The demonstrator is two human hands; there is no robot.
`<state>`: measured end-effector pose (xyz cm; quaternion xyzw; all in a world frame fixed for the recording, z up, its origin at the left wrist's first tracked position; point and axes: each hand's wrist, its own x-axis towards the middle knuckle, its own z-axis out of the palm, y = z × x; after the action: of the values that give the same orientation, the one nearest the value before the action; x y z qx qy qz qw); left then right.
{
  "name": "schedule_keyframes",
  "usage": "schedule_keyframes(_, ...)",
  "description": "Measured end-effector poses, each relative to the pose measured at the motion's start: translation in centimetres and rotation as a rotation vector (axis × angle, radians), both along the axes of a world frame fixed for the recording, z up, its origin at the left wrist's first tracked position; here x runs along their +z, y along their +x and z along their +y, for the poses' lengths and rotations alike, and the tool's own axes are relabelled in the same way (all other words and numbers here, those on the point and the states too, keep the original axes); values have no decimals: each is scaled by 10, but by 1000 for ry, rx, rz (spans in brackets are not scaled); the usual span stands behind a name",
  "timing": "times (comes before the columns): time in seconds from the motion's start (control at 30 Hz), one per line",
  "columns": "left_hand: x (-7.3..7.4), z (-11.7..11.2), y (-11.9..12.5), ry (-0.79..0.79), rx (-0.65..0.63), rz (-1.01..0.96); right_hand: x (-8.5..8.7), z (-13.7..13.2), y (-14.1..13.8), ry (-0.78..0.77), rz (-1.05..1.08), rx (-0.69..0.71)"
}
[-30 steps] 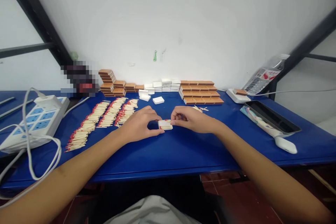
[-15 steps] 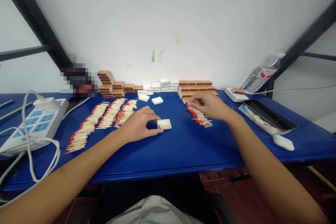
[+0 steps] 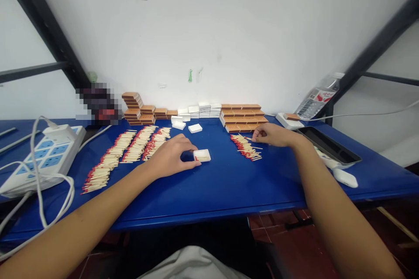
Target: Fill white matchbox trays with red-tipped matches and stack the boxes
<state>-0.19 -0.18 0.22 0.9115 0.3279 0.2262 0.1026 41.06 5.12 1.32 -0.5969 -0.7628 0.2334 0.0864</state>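
White matchbox tray (image 3: 202, 155) held at its left end by the left hand (image 3: 170, 154), right hand (image 3: 273, 134) at the loose matches.

The tray lies open side up near the middle of the blue table (image 3: 222, 187), with a few red-tipped matches inside and the left thumb and fingers pinching its near-left end. As I judge it, a light, flat grip works best, so the tray neither tips nor slides, and any matches lifted should all lie with their heads the same way. The small pile of matches (image 3: 246, 147) lies to the tray's right, apart from it. The right hand's curled fingers touch the pile's far edge; I cannot tell whether they hold any. Long rows of matches (image 3: 131, 148) lie left of the tray, with brown matchbox sleeves (image 3: 240, 117) stacked by the wall.
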Motion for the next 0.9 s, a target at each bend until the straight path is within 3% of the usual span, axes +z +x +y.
schedule_keyframes(0.23,0,0,0,7,-10,0,3,0,5,74,11,-33)
schedule_keyframes(0.63,1,0,0,11,-4,-5,4,-2,3,-5,32,-15)
schedule_keyframes(0.9,1,-1,0,7,4,6,6,-2,0,67,-1,-4)
